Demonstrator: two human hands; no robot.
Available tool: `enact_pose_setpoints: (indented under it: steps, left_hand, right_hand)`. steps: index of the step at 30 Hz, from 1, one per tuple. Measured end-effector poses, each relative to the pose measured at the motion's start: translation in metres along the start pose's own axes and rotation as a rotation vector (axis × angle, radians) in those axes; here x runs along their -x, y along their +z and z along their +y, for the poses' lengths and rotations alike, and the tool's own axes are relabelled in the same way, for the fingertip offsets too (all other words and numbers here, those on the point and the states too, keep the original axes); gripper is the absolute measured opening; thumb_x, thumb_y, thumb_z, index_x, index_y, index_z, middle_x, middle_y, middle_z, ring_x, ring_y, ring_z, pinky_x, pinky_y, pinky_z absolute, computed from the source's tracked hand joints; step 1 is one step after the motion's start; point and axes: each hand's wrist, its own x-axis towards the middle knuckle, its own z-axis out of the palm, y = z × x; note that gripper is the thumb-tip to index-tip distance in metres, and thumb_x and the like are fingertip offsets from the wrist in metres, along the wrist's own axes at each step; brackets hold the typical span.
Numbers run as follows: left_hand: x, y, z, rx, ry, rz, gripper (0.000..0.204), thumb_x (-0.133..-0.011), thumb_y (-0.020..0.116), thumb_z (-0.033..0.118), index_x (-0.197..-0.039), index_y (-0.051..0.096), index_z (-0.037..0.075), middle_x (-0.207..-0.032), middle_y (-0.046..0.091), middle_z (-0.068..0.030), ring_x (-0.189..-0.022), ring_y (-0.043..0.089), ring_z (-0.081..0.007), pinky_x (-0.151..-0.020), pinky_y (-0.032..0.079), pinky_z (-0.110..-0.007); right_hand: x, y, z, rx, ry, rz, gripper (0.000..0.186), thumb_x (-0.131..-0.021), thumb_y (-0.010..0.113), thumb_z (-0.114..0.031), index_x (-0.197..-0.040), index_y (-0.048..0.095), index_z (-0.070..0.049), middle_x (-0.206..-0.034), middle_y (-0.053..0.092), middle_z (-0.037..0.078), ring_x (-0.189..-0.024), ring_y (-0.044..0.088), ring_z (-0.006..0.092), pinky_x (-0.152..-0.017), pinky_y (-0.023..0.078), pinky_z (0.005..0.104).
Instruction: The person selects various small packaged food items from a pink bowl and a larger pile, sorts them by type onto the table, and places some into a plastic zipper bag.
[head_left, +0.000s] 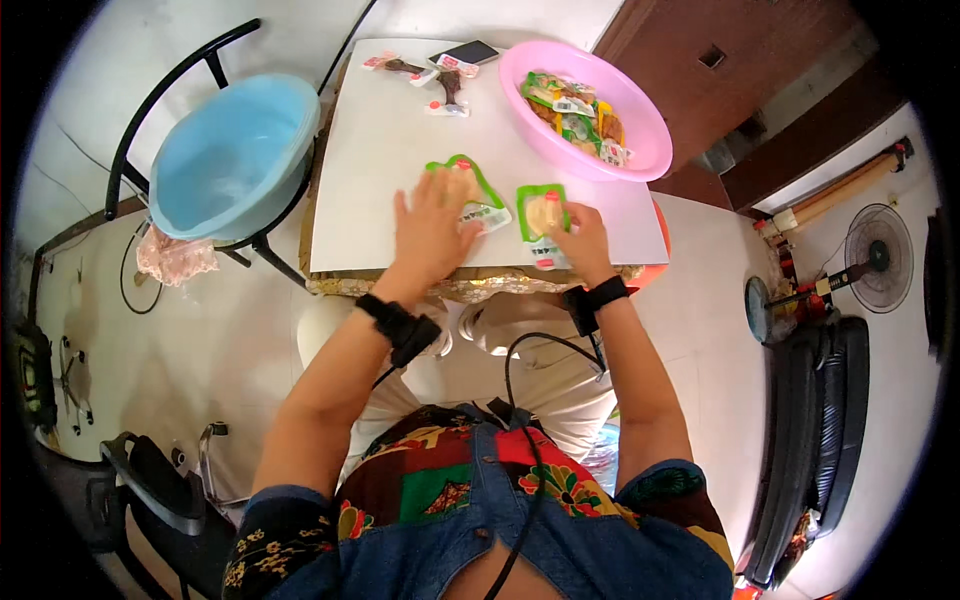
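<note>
My left hand (432, 230) lies flat over a green-edged snack packet (486, 198), its fingers stretched out and hiding part of it. To the right, my right hand (586, 240) pinches the right edge of a second packet (541, 208), which has a green border and a clear window showing pale yellow food. Both packets rest on the white tabletop (370, 200). Beyond them a pink basin (654, 120) holds several similar packets (580, 120) in green, yellow and white. A few small clear packets with dark meat pieces (450, 85) lie at the far left of the table.
A black phone (468, 53) lies at the table's far edge. At the left, a light blue basin (230, 150) sits on a black-framed chair (120, 150). A standing fan (878, 253) and a black sofa (820, 430) are at the right, an office chair (160, 490) at the lower left.
</note>
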Motion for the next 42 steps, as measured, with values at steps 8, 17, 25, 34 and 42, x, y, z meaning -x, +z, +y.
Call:
enact_pose_setpoints:
  steps: [8, 17, 25, 34, 42]
  left_hand:
    - [-0.019, 0.005, 0.0, -0.058, 0.036, -0.254, 0.055, -0.084, 0.057, 0.036, -0.134, 0.044, 0.021, -0.152, 0.024, -0.0156, -0.14, 0.023, -0.0326, -0.101, 0.022, -0.07]
    - [-0.009, -0.028, -0.048, -0.111, 0.036, -0.367, 0.054, -0.083, 0.056, 0.036, -0.134, 0.046, 0.023, -0.154, 0.022, -0.0104, -0.142, 0.021, -0.0289, -0.105, 0.02, -0.066]
    - [-0.002, -0.051, -0.083, -0.124, 0.049, -0.383, 0.057, -0.081, 0.057, 0.03, -0.136, 0.044, 0.023, -0.153, 0.024, -0.0095, -0.142, 0.021, -0.0269, -0.107, 0.021, -0.063]
    - [-0.013, -0.053, -0.076, -0.06, 0.119, -0.368, 0.062, -0.08, 0.061, 0.021, -0.138, 0.039, 0.018, -0.151, 0.024, -0.0136, -0.141, 0.02, -0.0307, -0.106, 0.023, -0.062]
    - [-0.017, -0.032, -0.056, -0.208, 0.141, -0.455, 0.068, -0.087, 0.053, 0.047, -0.146, 0.03, 0.021, -0.152, 0.023, -0.0175, -0.14, 0.021, -0.0375, -0.104, 0.017, -0.066]
  right_hand:
    - [0.005, 0.023, 0.002, 0.554, -0.483, -0.056, 0.047, -0.077, 0.059, -0.005, -0.122, 0.051, -0.004, -0.138, 0.035, 0.029, -0.123, 0.037, 0.0479, -0.109, 0.029, 0.0496]
    - [-0.005, 0.079, -0.038, 0.506, -0.415, -0.207, 0.041, -0.076, 0.063, -0.008, -0.116, 0.053, -0.004, -0.139, 0.036, 0.026, -0.126, 0.036, 0.0472, -0.104, 0.037, 0.0459]
    - [-0.016, 0.137, -0.066, 0.528, -0.455, -0.221, 0.041, -0.076, 0.061, -0.005, -0.116, 0.052, -0.006, -0.138, 0.037, 0.025, -0.124, 0.038, 0.0465, -0.101, 0.04, 0.0453]
    - [-0.019, 0.153, -0.064, 0.415, -0.502, -0.173, 0.039, -0.074, 0.056, 0.003, -0.112, 0.051, -0.003, -0.135, 0.037, 0.024, -0.121, 0.042, 0.0413, -0.099, 0.041, 0.0426]
    - [0.007, 0.104, -0.06, 0.276, -0.427, -0.1, 0.055, -0.079, 0.057, -0.002, -0.131, 0.04, 0.004, -0.141, 0.035, 0.027, -0.133, 0.028, 0.0454, -0.111, 0.029, 0.0441]
